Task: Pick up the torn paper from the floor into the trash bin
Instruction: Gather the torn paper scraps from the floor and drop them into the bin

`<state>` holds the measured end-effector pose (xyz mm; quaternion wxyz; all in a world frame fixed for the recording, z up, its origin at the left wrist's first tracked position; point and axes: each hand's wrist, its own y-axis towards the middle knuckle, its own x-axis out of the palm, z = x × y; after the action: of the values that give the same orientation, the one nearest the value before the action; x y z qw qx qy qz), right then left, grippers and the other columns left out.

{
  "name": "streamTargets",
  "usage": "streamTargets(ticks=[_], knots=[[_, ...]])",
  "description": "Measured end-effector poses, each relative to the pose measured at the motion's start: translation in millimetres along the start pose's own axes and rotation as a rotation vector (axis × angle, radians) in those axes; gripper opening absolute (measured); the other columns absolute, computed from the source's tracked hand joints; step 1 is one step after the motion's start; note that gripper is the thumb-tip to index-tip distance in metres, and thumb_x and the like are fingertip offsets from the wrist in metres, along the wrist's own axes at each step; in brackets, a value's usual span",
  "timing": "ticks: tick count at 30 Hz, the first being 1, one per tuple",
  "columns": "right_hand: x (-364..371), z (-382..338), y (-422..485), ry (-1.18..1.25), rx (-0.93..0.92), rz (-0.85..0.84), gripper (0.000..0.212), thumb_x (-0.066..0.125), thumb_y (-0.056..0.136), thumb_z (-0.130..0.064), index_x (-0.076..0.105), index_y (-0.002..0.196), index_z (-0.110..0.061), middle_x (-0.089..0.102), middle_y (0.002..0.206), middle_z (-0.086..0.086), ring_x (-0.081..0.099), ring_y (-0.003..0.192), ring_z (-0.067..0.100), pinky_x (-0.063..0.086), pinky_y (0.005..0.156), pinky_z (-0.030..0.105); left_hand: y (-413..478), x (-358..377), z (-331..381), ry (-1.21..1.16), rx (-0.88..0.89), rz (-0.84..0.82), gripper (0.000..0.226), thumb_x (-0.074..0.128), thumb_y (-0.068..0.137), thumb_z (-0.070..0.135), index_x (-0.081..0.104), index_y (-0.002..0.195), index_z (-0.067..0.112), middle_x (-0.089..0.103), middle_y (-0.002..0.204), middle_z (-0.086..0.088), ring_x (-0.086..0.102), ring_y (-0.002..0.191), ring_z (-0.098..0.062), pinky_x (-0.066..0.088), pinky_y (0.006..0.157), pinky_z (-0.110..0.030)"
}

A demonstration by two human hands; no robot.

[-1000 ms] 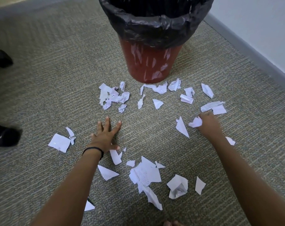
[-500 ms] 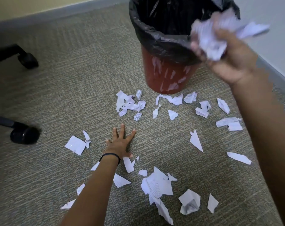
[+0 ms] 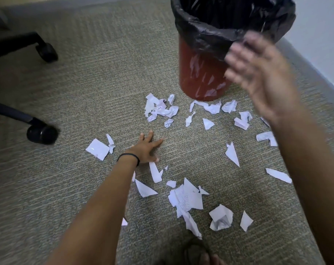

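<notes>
Several torn white paper scraps [image 3: 187,197] lie scattered on the carpet in front of the red trash bin [image 3: 198,77], which is lined with a black bag [image 3: 204,33]. More scraps [image 3: 160,109] cluster near the bin's base. My left hand [image 3: 145,148] presses flat on the carpet with fingers spread, a black band at its wrist. My right hand [image 3: 258,73] is blurred in the air just in front of the bin's rim, fingers spread and empty. What lies inside the bin is hidden in the dark bag.
Two black chair legs end in casters, one caster [image 3: 41,131] at mid left and another caster [image 3: 46,52] at upper left. A white wall with a grey baseboard [image 3: 315,73] runs along the right. A foot [image 3: 202,255] shows at the bottom edge.
My right hand lifted a wad of scraps from the floor up to the bin; now it is empty with fingers spread. The left hand stayed planted on the carpet.
</notes>
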<state>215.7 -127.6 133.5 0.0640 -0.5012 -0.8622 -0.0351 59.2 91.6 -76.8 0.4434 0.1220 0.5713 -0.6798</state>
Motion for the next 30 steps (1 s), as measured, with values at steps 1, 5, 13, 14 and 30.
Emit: streamTargets(ticks=[1, 5, 13, 14, 30], knots=[[0, 15, -18, -0.095, 0.038, -0.041, 0.029, 0.048, 0.095, -0.012, 0.052, 0.123, -0.019, 0.062, 0.123, 0.005, 0.064, 0.108, 0.016, 0.055, 0.087, 0.033, -3, -2, -6, -0.014, 0.026, 0.005, 0.074, 0.055, 0.092, 0.037, 0.011, 0.151, 0.030, -0.014, 0.159, -0.005, -0.011, 0.146, -0.035, 0.010, 0.117, -0.053], [-31, 93, -83, -0.732, 0.396, -0.465, 0.032, 0.052, 0.094, -0.022, 0.052, 0.126, -0.025, 0.052, 0.135, -0.003, 0.053, 0.116, 0.011, 0.048, 0.092, 0.033, -30, 5, -13, -0.095, 0.113, 0.083, 0.059, 0.047, 0.098, 0.029, 0.019, 0.150, 0.024, 0.006, 0.160, -0.007, 0.011, 0.147, -0.024, 0.013, 0.118, -0.036], [-107, 190, -181, -1.184, 0.855, -0.224, 0.074, 0.065, 0.078, -0.052, 0.037, 0.130, -0.007, 0.050, 0.128, 0.012, 0.040, 0.130, 0.030, 0.036, 0.097, 0.035, -64, 107, 70, 0.368, 0.803, 0.237, 0.067, 0.043, 0.088, 0.058, 0.022, 0.147, 0.034, 0.006, 0.160, -0.006, -0.002, 0.148, -0.025, -0.005, 0.117, -0.050], [-107, 195, -188, -1.174, 0.897, -0.192, 0.083, 0.065, 0.080, -0.051, 0.028, 0.138, -0.004, 0.046, 0.137, 0.014, 0.037, 0.133, 0.032, 0.035, 0.102, 0.037, -61, 118, 74, 0.447, 0.877, 0.191, 0.068, 0.046, 0.086, 0.060, 0.027, 0.145, 0.033, 0.007, 0.160, -0.006, -0.002, 0.148, -0.026, -0.006, 0.116, -0.052], [-13, 195, -168, -0.711, 0.611, -0.303, 0.024, 0.056, 0.087, -0.008, 0.048, 0.109, -0.013, 0.052, 0.080, 0.002, 0.052, 0.074, 0.017, 0.041, 0.070, 0.029, -52, 107, 62, 0.281, 0.487, 0.276, 0.032, 0.045, 0.096, 0.020, 0.048, 0.128, 0.017, 0.012, 0.159, -0.010, 0.007, 0.148, -0.030, 0.011, 0.120, -0.048]])
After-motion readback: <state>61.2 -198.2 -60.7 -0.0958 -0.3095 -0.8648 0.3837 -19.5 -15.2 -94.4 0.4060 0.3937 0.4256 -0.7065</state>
